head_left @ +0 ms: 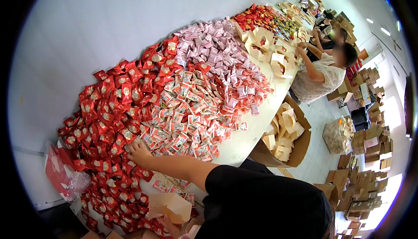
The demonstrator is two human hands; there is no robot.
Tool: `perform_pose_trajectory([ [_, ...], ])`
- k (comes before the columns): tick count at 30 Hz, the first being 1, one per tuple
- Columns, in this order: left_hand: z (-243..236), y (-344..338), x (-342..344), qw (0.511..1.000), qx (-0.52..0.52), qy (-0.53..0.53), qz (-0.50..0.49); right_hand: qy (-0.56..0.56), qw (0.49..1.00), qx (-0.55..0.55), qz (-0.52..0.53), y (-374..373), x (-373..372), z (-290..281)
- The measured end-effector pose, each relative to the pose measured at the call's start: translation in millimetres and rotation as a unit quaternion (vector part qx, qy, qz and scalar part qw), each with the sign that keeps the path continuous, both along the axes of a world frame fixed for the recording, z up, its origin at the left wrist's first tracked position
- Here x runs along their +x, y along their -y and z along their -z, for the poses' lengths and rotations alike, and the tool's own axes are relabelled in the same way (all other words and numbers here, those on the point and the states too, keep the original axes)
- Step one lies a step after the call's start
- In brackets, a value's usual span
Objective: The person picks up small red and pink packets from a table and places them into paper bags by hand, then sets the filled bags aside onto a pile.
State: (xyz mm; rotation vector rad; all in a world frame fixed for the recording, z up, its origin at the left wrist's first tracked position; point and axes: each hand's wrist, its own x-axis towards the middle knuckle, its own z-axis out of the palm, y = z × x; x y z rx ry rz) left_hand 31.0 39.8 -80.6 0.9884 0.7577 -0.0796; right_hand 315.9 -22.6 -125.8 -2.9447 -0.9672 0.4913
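My right hand (140,153) reaches across the table onto a heap of red wrapped packets (104,112) with pale round prints. Its fingers are bent down, closed about something small at the edge of the heap; what they hold I cannot make out. White-and-red wrapped packets (178,126) lie just beside it. Low in the view, my left hand (170,227) is closed on a cream folded paper box (170,206), which stands open at the top. The box partly hides that hand.
Pink packets (213,43) heap farther along the white table (244,145). Open cream boxes (278,56) stand beyond. A large brown carton (300,147) of boxes sits at the right. A torn plastic bag (65,171) lies left. Other people (315,73) work farther along.
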Motion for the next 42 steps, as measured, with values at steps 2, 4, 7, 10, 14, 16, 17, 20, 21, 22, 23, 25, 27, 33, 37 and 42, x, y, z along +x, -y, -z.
perform_pose_trajectory([
  [2, -0.4, 2.3, 5.2, 1.000, -0.002, -0.003, 0.013, -0.038, 0.999, -0.007, 0.003, 9.8, 7.9, -7.8],
  [4, -1.8, 3.4, 7.3, 1.000, -0.008, -0.005, 0.022, -0.079, 0.997, 0.001, 0.017, 24.7, 9.9, -14.5],
  [7, -10.2, 8.7, -9.7, 1.000, 0.003, 0.002, -0.024, -0.117, 0.992, -0.021, -0.052, 4.2, -5.6, -37.1],
  [10, -11.2, 14.9, -13.9, 1.000, -0.001, 0.009, -0.016, -0.067, 0.993, 0.041, -0.084, 21.4, -11.2, -21.5],
  [14, -5.1, 22.2, -17.3, 1.000, -0.007, 0.017, -0.009, -0.102, 0.979, 0.176, -0.021, 44.4, -11.8, -13.2],
  [16, -7.8, 24.4, -24.0, 0.999, 0.002, 0.025, -0.020, -0.088, 0.959, 0.270, -0.005, 52.0, -16.7, -14.6],
  [17, -12.1, 28.7, -24.7, 0.999, 0.011, 0.032, -0.020, -0.100, 0.943, 0.318, 0.023, 59.1, -17.5, -17.7],
  [20, -28.9, 39.4, -21.7, 0.998, 0.048, 0.045, -0.026, -0.222, 0.823, 0.488, 0.188, 74.6, -24.5, -24.7],
  [21, -30.4, 38.0, -18.1, 0.998, 0.029, 0.026, -0.040, -0.273, 0.755, 0.539, 0.255, 80.6, -27.0, -27.4],
  [22, -31.1, 39.3, -18.3, 0.998, 0.024, 0.027, -0.050, -0.365, 0.670, 0.574, 0.298, 91.0, -33.6, -38.3],
  [23, -32.4, 41.7, -16.2, 0.998, 0.020, 0.029, -0.059, -0.449, 0.573, 0.598, 0.336, 101.7, -40.4, -56.4],
  [25, -40.8, 47.9, -4.2, 0.999, 0.005, 0.031, -0.030, -0.558, 0.411, 0.642, 0.328, 113.0, -51.3, -38.4],
  [27, -54.0, 52.3, 6.7, 0.999, -0.010, 0.028, 0.026, -0.636, 0.442, 0.571, 0.271, 125.4, -74.1, -42.2],
  [33, -62.4, 73.1, 23.2, 0.995, 0.018, 0.059, 0.074, -0.576, 0.637, 0.493, 0.138, 137.0, -122.1, -52.8],
  [37, -47.3, 76.9, 20.1, 0.973, 0.077, 0.086, 0.200, -0.645, 0.608, 0.462, 0.029, 144.7, -140.0, -18.5],
  [42, -59.9, 79.6, 12.1, 0.970, 0.025, 0.080, 0.226, -0.663, 0.586, 0.446, 0.139, 153.9, -148.0, -22.5],
])
